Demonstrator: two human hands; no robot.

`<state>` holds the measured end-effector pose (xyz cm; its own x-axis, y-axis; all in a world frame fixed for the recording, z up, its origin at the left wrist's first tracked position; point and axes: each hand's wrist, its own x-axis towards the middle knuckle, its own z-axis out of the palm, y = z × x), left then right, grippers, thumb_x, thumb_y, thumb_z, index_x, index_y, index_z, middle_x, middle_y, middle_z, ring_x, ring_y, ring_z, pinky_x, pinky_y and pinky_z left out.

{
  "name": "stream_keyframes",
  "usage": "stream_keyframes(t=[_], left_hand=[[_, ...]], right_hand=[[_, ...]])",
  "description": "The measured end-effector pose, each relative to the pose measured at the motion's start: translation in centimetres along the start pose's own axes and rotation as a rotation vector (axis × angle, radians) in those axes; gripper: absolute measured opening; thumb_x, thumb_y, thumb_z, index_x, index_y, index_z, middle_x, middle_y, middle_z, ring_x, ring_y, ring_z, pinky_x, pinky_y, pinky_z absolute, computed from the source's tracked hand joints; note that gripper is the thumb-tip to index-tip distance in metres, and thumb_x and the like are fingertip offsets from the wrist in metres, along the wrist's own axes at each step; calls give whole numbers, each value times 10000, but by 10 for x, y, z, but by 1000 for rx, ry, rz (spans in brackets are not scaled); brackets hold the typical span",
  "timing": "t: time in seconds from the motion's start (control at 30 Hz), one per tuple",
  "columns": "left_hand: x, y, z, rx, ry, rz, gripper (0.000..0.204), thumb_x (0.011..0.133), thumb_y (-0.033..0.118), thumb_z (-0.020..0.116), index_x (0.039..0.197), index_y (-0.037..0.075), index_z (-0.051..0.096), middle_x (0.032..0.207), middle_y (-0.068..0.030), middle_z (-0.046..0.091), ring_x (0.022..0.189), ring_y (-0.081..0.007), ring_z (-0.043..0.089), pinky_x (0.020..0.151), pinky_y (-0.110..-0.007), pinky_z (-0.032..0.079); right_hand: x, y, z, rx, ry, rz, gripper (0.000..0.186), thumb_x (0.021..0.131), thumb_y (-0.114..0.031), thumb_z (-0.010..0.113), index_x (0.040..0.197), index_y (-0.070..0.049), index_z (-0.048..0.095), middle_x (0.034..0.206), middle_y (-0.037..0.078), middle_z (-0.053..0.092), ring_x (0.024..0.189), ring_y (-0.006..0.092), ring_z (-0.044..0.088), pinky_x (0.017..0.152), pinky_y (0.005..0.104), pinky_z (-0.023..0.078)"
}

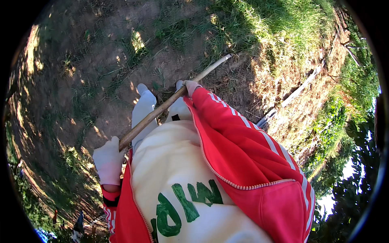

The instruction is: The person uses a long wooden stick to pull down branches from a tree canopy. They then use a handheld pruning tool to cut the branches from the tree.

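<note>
A long wooden pole (159, 111) slants across the front of my body, from low on the left up to the far right. My left hand (108, 160), in a white glove, is closed round its near end. Further along, my right hand (191, 86), also gloved, grips the pole with its fingers mostly hidden. Beyond that hand the shaft runs on to a pale, thin tip (223, 60) over the ground. What that tip is, I cannot make out.
My white-clad legs (144, 106) stand on bare soil (101, 73) with grass tufts. Thicker grass (279, 20) grows at the far right. A pale pipe or log (300, 88) lies along the right side, with leafy plants (324, 137) beyond it.
</note>
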<state>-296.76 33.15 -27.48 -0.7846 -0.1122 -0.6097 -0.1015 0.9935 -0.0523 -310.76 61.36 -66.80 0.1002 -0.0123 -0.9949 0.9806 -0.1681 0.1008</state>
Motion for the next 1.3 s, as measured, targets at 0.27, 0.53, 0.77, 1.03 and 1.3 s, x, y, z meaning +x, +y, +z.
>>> stream_keyframes(t=[0.27,0.53,0.77,1.03,1.3], left_hand=[[-9,28,50,-42,18,-3,298,751,339,676,807,95,515,693,-110,604,606,-326,611,544,-410,486],[32,97,68,-301,-237,107,315,820,376,592,909,81,525,756,-138,631,694,-347,626,620,-457,483],[-30,65,51,-156,-331,-67,297,804,346,625,873,82,508,699,-151,620,666,-361,616,594,-466,470],[-65,38,35,-193,-317,-166,277,766,309,671,816,74,532,660,-151,605,651,-357,608,587,-444,459],[-9,75,88,-337,-313,-28,296,796,356,618,872,80,542,726,-174,625,713,-370,620,635,-468,472]], right_hand=[[-18,-2,-50,-84,61,-136,200,844,-252,572,900,-61,552,804,114,607,729,296,620,683,470,555],[-54,-59,-135,49,264,-563,211,775,-225,606,833,-23,588,732,115,586,610,254,584,527,397,491],[88,39,-87,-241,211,-536,220,805,-242,596,851,-28,569,728,106,583,586,263,602,554,391,528],[-2,74,-50,-65,77,-174,222,810,-215,650,918,-30,592,745,104,615,607,254,616,566,404,543],[-53,-6,-119,15,327,-484,270,744,-200,597,842,52,587,745,139,596,599,251,588,548,393,478]])
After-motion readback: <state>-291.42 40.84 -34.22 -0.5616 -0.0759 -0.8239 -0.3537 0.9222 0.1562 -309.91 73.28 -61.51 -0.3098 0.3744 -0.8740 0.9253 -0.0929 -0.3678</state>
